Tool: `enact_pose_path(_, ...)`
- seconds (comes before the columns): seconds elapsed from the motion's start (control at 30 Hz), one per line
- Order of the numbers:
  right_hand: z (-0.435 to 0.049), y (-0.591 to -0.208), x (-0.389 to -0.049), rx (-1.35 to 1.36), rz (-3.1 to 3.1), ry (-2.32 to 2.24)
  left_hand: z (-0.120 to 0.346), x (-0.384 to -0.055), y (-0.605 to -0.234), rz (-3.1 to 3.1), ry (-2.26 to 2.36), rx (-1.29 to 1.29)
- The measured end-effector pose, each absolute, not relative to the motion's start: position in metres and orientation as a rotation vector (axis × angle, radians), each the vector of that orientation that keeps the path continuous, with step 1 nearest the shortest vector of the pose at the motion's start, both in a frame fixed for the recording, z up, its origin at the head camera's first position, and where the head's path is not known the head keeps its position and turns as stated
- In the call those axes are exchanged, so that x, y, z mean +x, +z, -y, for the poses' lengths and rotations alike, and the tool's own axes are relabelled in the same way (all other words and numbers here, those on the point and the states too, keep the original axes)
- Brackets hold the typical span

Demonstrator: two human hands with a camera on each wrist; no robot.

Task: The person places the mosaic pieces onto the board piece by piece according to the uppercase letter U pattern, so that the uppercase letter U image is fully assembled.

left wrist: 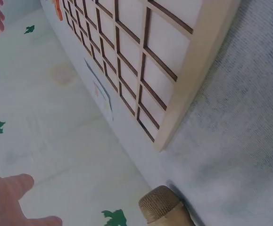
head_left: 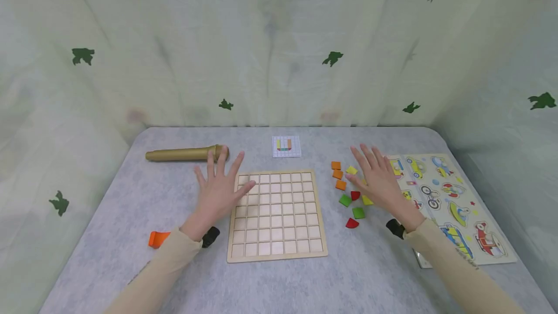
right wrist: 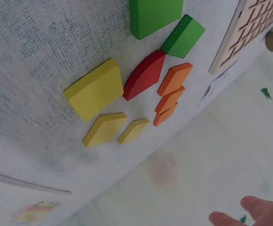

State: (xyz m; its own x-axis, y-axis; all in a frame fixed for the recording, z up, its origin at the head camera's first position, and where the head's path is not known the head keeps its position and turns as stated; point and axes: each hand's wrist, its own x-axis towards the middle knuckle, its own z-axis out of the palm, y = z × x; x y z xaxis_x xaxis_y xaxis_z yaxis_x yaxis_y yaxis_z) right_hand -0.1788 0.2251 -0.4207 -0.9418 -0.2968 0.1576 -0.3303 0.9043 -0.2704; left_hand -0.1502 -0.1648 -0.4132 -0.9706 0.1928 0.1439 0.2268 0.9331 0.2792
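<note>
My left hand (head_left: 218, 195) is held with fingers spread and nothing in it, overlapping the left edge of the wooden grid board (head_left: 321, 217) in the head view. The square cells of this board hold no coloured pieces. My right hand (head_left: 379, 185), also spread and without anything in it, is nearest to a loose group of small pieces. These are orange tiles (head_left: 341, 185), green tiles (head_left: 359, 213), red quarter-rounds (head_left: 352, 223) and yellow tiles (right wrist: 96, 89). In the head view, the right hand hides part of the yellow ones.
A gold microphone (head_left: 183, 154) lies at the back left. Behind the board is a small pattern card (head_left: 286, 147) with a coloured U shape. A picture puzzle board (head_left: 468, 180) lies under the right forearm's line of view. An orange object (head_left: 158, 239) sits by the left sleeve.
</note>
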Motion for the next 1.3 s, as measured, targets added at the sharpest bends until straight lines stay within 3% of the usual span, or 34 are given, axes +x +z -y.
enact_pose_path(0.4,-0.235,-0.434,-0.192,0.596,2.987,0.795,0.186,-0.154,-0.431,2.991,-0.644,-0.430)
enact_pose_path(0.83,-0.239,-0.451,-0.198,0.658,2.998,0.827,0.200,-0.159,-0.445,3.046,-0.651,-0.480)
enact_pose_path(1.3,-0.249,-0.462,-0.222,0.654,3.010,1.079,0.212,-0.171,-0.456,3.036,-0.909,-0.737)
